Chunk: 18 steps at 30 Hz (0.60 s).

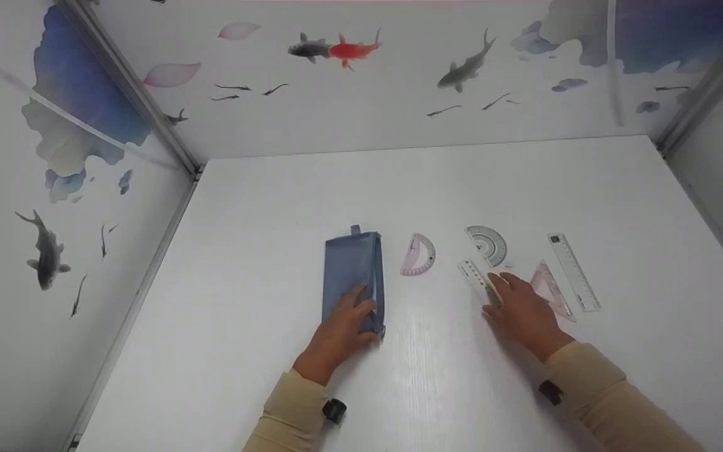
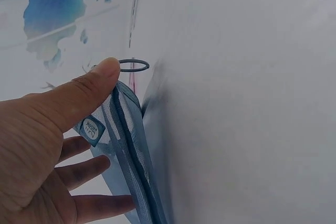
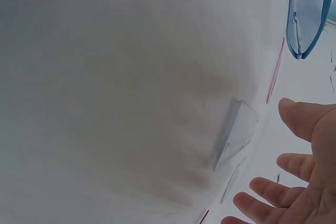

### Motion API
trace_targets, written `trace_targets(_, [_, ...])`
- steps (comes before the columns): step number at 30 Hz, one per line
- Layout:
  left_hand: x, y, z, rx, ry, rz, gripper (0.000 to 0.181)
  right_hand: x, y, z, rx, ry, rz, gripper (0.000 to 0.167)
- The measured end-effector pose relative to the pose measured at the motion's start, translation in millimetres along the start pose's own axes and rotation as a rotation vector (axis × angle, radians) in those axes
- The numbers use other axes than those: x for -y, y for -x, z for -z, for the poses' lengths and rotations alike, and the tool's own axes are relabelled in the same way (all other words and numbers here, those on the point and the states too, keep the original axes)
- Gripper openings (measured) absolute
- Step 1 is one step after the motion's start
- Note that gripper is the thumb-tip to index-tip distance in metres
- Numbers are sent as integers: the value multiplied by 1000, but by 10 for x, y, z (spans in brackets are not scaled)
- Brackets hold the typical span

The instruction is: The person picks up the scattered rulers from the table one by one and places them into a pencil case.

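Observation:
A blue zippered pencil case point(image 1: 350, 267) lies on the white table, its zip side partly gaping. My left hand point(image 1: 341, 326) grips its near end, with the thumb by the zip end in the left wrist view and the other fingers along the side. Fingers spread, my right hand point(image 1: 524, 314) hovers over a clear ruled plastic piece point(image 1: 473, 275), which it partly hides. Beside that hand lies a pink set square point(image 1: 553, 292). A clear protractor point(image 1: 490, 245) lies just beyond it. A pink protractor point(image 1: 424, 254) sits between case and right hand.
A clear straight ruler point(image 1: 575, 273) lies furthest right among the drawing tools. The white table point(image 1: 242, 251) meets walls at the back, left and right, with fish pictures on the back wall point(image 1: 386, 113) and left wall.

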State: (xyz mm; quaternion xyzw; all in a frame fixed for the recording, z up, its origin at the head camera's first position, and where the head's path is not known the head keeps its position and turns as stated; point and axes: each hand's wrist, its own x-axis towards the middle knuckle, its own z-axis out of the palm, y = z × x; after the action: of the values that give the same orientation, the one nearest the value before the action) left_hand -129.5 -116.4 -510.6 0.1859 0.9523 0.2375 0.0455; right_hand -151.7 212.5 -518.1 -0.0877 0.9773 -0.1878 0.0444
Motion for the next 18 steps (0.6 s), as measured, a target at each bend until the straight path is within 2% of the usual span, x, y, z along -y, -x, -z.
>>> trace_targets(9, [-1, 7, -3, -2, 16, -5, 55, -37, 33, -20, 27, -14, -40, 66])
trace_targets(18, [5, 11, -5, -25, -45, -41, 57, -52, 85, -4, 0, -13, 1, 61])
